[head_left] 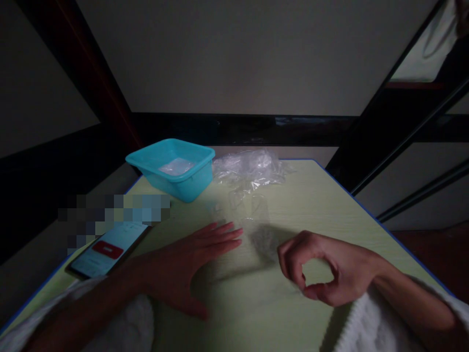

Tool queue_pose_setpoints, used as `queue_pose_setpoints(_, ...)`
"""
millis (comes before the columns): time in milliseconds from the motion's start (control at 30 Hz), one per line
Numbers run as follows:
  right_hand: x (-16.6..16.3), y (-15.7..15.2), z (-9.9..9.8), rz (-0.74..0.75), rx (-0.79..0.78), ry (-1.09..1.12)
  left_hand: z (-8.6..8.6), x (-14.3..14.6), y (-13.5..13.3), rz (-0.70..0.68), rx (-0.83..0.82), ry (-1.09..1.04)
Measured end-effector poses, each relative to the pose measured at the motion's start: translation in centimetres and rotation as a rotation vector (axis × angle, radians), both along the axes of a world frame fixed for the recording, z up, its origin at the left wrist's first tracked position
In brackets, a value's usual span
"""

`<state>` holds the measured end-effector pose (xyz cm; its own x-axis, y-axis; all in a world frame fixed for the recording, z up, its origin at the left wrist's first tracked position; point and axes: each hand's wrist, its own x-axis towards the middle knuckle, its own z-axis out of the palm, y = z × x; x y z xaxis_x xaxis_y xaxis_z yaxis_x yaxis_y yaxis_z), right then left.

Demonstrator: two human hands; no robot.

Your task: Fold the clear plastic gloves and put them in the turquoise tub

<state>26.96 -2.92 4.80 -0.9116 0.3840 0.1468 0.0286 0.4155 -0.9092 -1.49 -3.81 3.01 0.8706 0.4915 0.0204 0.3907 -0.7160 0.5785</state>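
My left hand (190, 259) is held over the table with its fingers stretched out and the thumb spread away; nothing is in it. Beyond its fingertips a thin, clear plastic bag (258, 208) lies flat on the tabletop, hard to make out against the surface. To the right, my right hand (326, 266) is curled into a ring, with the thumb tip against the fingers. Whatever that pinch holds, if anything, is too small or too clear to name.
A turquoise plastic basket (200, 178) with a clear packet (176, 166) inside stands at the back left. Beside it lies a heap of clear plastic bags (252, 166). A phone (110, 249) with a lit screen rests at the left edge of the pale, blue-edged table (304, 195).
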Motion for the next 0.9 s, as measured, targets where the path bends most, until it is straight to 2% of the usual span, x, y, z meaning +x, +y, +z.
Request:
queue_pose_setpoints(333, 0.0, 0.1, -0.3, -0.024, 0.029, 0.02, -1.4, 1.8, -0.7, -0.07, 0.162, 0.057)
queue_pose_setpoints(467, 0.5, 0.3, 0.0, -0.03, 0.05, -0.009, -1.2, 1.9, -0.6, -0.048, 0.114, 0.038)
queue_pose_setpoints(533, 0.9, 0.5, 0.4, -0.046, 0.113, -0.075, -1.0, 1.9, -0.6, -0.019, 0.068, 0.024)
queue_pose_setpoints(633, 1.4, 0.8, 0.9, -0.127, 0.28, -0.287, -0.8, 1.8, -0.6, 0.002, 0.01, -0.02)
queue_pose_setpoints(733, 1.3, 0.9, 0.8, -0.195, 0.428, -0.453, -0.6, 1.8, -0.7, 0.022, -0.037, -0.044)
queue_pose_setpoints(900, 0.2, 1.2, -0.7, -0.183, 0.624, -0.468, -0.4, 1.8, -0.7, 0.046, -0.083, -0.032)
